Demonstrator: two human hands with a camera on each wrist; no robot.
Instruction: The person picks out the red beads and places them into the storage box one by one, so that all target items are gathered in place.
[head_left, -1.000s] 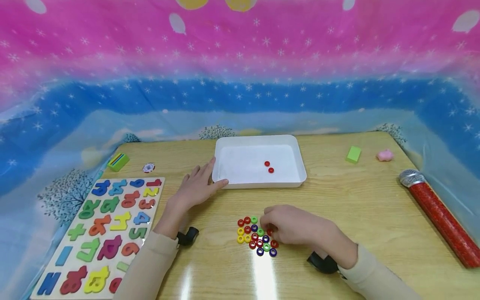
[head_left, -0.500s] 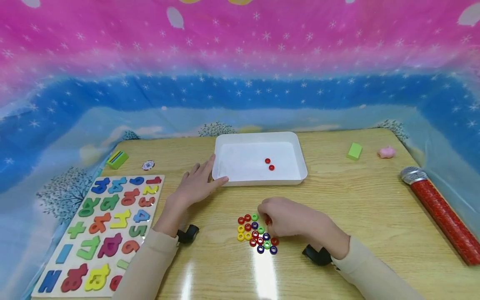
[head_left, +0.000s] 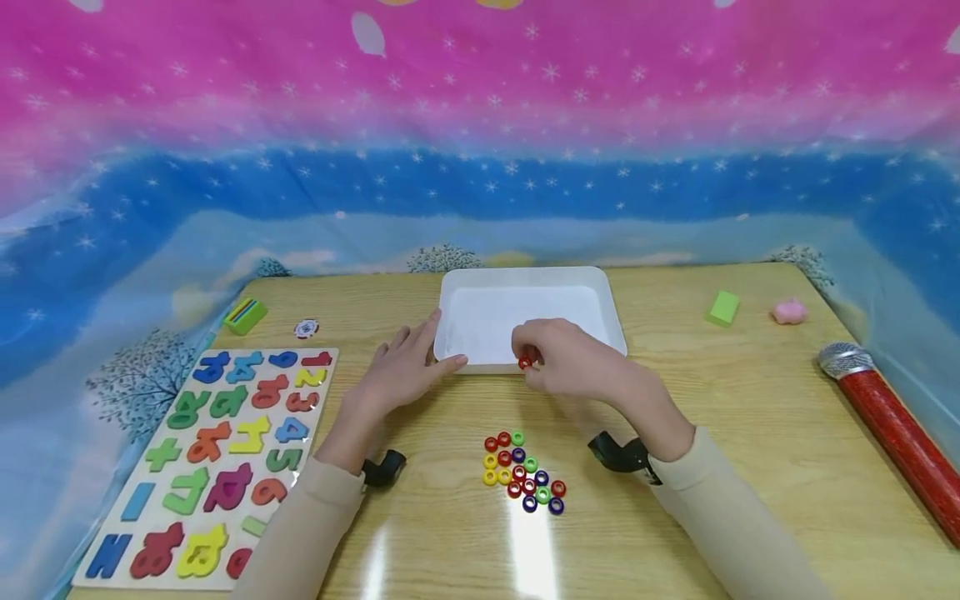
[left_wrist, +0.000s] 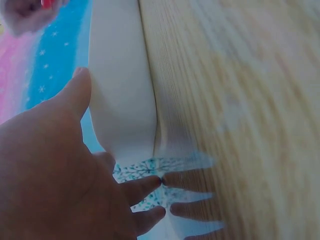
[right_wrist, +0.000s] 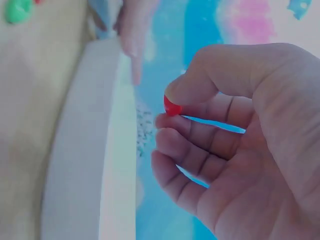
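Pink-and-blue snowflake cloth [head_left: 480, 183] at the far side and round the edges, wood-grain table [head_left: 690, 383] in front. Left hand [head_left: 401, 375] at the near left corner of the white tray [head_left: 480, 321], fingers spread, thumb at the near rim. Right hand [head_left: 573, 358] pinches a red ring [head_left: 524, 363] between thumb and index finger, other fingers loosely bent; ring is held up by the tray's near rim, can't tell if it is past the rim or just short of it. Progress, as far as it shows: one ring is off the table, while the ring cluster [head_left: 519, 479] (red, yellow, green, purple, all mixed) lies on the near side, well apart from the tray, so I'd judge most of the handling is left. Right hand hides part of the tray floor, can't say what lies there.

Writing: number board [head_left: 159, 515] at near left reads 1, 2, 3, 4, 5 down its right column, also a 9 and a plus sign, other numerals harder to make out. Chip [head_left: 306, 328] at far left, print too small to read. No brand readable on the red microphone [head_left: 903, 446] at right, green block [head_left: 723, 308] or pink pig [head_left: 790, 312] at far right
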